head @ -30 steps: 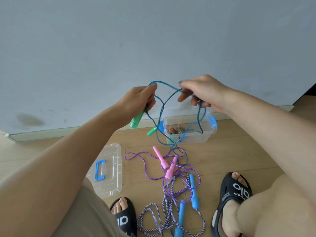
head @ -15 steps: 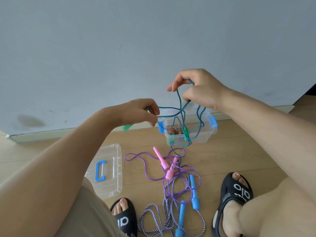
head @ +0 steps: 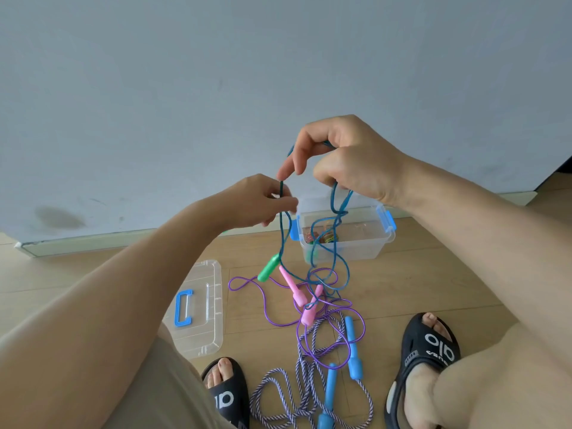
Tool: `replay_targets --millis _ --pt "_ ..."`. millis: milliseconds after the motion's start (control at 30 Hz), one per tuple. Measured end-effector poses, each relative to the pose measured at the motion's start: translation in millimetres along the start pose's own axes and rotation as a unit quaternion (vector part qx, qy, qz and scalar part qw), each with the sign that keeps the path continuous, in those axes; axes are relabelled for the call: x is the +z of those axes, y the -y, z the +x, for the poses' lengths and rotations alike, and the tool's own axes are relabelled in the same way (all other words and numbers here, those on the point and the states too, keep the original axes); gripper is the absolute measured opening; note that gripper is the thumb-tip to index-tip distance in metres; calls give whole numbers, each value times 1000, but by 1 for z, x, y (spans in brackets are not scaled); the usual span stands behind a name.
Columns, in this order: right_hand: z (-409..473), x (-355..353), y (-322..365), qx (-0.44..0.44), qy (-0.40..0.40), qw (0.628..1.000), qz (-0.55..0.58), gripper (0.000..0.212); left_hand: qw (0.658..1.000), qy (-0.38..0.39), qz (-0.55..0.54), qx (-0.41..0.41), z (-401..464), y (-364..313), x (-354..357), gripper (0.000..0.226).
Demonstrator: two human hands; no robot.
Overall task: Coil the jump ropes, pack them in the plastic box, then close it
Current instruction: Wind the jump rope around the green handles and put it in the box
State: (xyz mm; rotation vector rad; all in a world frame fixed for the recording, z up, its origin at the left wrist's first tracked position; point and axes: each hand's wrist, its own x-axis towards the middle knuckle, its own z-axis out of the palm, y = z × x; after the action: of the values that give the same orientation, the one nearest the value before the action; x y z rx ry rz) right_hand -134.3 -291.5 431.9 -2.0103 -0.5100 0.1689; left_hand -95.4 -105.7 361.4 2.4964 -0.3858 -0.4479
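Head view: both hands at frame centre pinch the teal rope (head: 312, 252), left hand (head: 263, 201) low, right hand (head: 343, 162) above. Its green handle (head: 268, 268) dangles over the floor before the open box (head: 365, 247); lid (head: 201, 308) lies lower left.

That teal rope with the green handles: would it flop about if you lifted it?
Probably very floppy: the teal rope droops in loose loops from both hands. Its green handle dangles freely, so it may swing. It looks thin and likely light, and seems apt to tangle.
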Motion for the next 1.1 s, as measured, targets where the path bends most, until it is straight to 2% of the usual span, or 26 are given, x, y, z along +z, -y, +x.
replay_targets --millis 67,267,367,467,667,800,867,967,1033,1100 --pt "0 -2 -4 11 -17 1000 -15 31 1000 -4 4 -8 1 3 -1 29" --pt "3 -24 -41 92 -103 984 -113 31 999 -13 19 -44 -4 26 -10 35" --pt "4 -39 -64 164 -121 954 -219 31 999 -17 26 -39 -5 33 -13 40" --pt "5 -47 -89 243 -59 913 -322 25 999 -8 21 -25 -5 34 -14 37" --pt "6 -48 -109 325 -24 864 -384 23 997 27 67 -23 -1 38 -10 23" --pt "-1 -35 -108 339 134 827 -428 23 999 -15 17 -28 -1 33 -10 33" --pt "0 -23 -104 304 138 861 -383 24 1000 -21 11 -10 -1 27 -8 37" --pt "7 -2 -87 225 79 952 -192 40 1000 2 0 23 -1 14 -2 37" --pt "10 14 -72 193 89 974 -77 57 999 4 -16 38 -1 5 0 39" --pt "13 27 -61 171 105 979 -21 54 998 -4 -31 45 -3 -3 0 41"
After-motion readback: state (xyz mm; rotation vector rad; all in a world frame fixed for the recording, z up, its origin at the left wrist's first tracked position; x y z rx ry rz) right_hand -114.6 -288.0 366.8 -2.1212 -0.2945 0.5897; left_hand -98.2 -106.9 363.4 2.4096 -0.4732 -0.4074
